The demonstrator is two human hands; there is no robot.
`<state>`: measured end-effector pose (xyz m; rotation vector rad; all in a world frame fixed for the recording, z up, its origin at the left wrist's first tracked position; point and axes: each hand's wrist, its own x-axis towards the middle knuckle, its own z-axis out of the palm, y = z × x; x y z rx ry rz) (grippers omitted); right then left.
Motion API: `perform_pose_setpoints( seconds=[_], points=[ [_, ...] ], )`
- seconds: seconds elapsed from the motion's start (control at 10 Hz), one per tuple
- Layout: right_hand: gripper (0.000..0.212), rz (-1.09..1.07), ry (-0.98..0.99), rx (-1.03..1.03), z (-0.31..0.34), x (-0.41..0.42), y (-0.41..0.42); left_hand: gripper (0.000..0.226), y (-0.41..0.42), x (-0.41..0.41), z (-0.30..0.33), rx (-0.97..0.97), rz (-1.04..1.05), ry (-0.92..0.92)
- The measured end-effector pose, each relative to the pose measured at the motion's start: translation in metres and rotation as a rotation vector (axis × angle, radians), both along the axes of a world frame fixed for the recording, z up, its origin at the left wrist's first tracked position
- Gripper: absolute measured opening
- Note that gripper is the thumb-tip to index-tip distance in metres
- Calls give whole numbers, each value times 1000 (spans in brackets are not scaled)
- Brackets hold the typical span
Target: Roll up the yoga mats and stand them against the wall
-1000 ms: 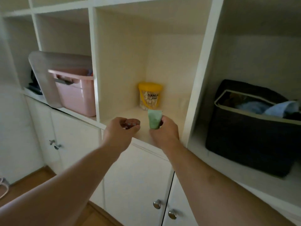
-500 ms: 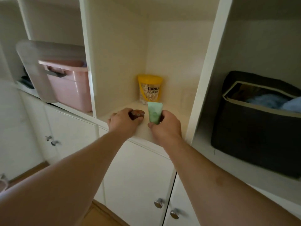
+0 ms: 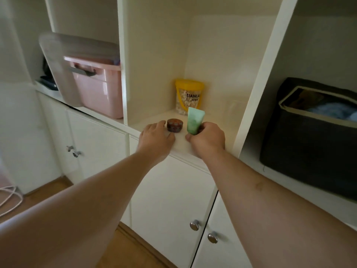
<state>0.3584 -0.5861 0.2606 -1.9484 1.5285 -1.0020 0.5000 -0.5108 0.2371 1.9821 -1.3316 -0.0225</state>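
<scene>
No yoga mat is in view. I face a white shelf unit [image 3: 257, 78]. A small round brown tin [image 3: 174, 125] stands on the middle shelf. My left hand [image 3: 156, 137] lies just left of the tin, fingers spread, its fingertips touching the tin's side without gripping it. My right hand [image 3: 207, 139] is closed around the base of a pale green tube [image 3: 195, 119], which stands upright on the shelf to the right of the tin.
A yellow-lidded tub [image 3: 188, 97] stands at the back of the same shelf. A pink storage bin [image 3: 98, 88] with a leaning clear lid fills the left compartment. A dark fabric basket [image 3: 309, 136] sits on the right. Cabinet doors with round knobs [image 3: 195, 225] are below.
Both hands reached deeper onto the shelf. My left hand set the brown tin down and opened off it. My right hand lowered the green tube onto the shelf, still holding it.
</scene>
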Motion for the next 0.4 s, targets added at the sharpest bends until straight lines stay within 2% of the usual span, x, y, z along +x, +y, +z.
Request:
perform_pose_setpoints(
  seconds=[0.1,0.2,0.4],
  points=[
    [22,-9,31,-3,2,-1,1,47,16,4,-13,4,-85,-92],
    [18,-9,71,-16,1,-2,1,57,33,3,-20,95,-140,-161],
    [43,-33,65,10,8,-9,22,75,78,-5,-17,197,-187,-127]
  ],
)
